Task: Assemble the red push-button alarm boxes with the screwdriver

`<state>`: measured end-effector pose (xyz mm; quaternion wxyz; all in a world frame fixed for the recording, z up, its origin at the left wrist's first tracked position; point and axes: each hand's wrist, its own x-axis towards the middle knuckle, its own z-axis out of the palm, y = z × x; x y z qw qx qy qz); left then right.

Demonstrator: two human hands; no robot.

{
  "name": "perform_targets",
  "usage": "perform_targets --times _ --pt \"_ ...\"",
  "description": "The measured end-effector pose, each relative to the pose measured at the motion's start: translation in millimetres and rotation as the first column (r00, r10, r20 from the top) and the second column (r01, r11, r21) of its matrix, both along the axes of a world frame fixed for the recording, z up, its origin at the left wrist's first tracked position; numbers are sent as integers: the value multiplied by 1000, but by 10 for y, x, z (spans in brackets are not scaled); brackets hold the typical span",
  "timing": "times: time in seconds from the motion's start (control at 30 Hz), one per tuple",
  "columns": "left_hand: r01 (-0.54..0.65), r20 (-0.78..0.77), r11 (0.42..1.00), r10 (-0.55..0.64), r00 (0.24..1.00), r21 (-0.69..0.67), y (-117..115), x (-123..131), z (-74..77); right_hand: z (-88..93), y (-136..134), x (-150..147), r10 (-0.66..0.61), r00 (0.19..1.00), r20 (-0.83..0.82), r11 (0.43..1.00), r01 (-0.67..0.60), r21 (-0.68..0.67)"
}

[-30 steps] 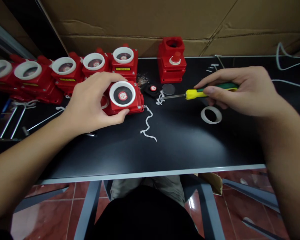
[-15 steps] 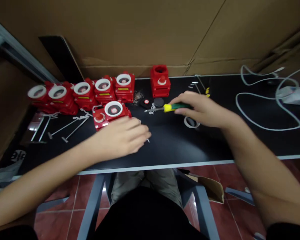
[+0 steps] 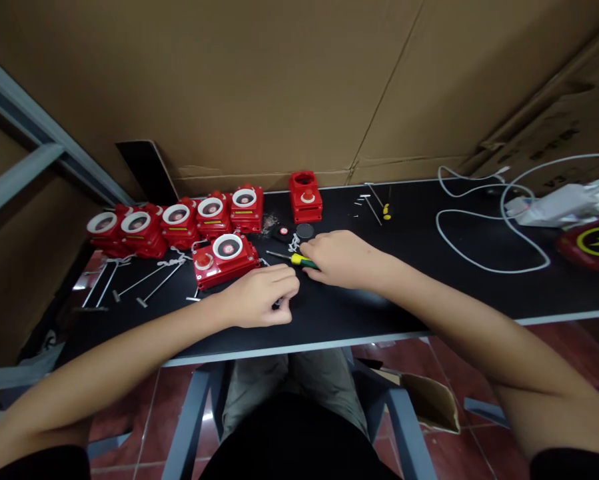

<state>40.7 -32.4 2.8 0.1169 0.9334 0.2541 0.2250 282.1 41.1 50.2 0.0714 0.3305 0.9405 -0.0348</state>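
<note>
A screwdriver (image 3: 309,263) with a yellow and green handle is gripped in my right hand (image 3: 342,259), its shaft pointing left over the black table. My left hand (image 3: 259,297) is closed with thumb and fingers pinched; what lies between them is mostly hidden. Just behind my left hand rests a red box-shaped unit (image 3: 224,263) with a white-ringed round window and a red knob. Near the screwdriver tip are a white cord (image 3: 294,243), a dark disc (image 3: 304,231) and a small black piece with a red and white centre (image 3: 283,231).
Several similar red units (image 3: 176,223) stand in a row at back left, T-shaped metal rods (image 3: 160,283) before them. Another red unit (image 3: 306,198), without a white ring, stands at the back. Yellow-handled tools (image 3: 387,212) and a pale cable (image 3: 484,263) lie to the right.
My right hand has moved left with the screwdriver, closer to my left hand. The left fingers have curled from extended to a pinch. The head view has shifted, showing more of the back wall.
</note>
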Motion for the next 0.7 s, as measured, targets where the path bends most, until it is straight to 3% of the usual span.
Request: perform_targets --times 0.2,0.4,0.47,0.6,0.7 --pt "40 182 973 2 983 -226 -18 -13 -152 -78 -7 -129 -25 1000 -2 998 25 -52" --pt "60 330 911 86 940 -408 -7 -31 -84 -170 49 -3 -15 993 -119 995 3 -102" --pt "88 384 856 134 913 -509 -12 -43 -61 -164 135 80 -37 983 -181 994 17 -111" --pt "151 425 775 164 890 -613 -27 -48 -57 -96 472 390 -213 914 -345 976 216 -33" --pt "162 420 720 194 887 -675 -22 -43 -67 -52 800 717 -390 800 -456 886 461 50"
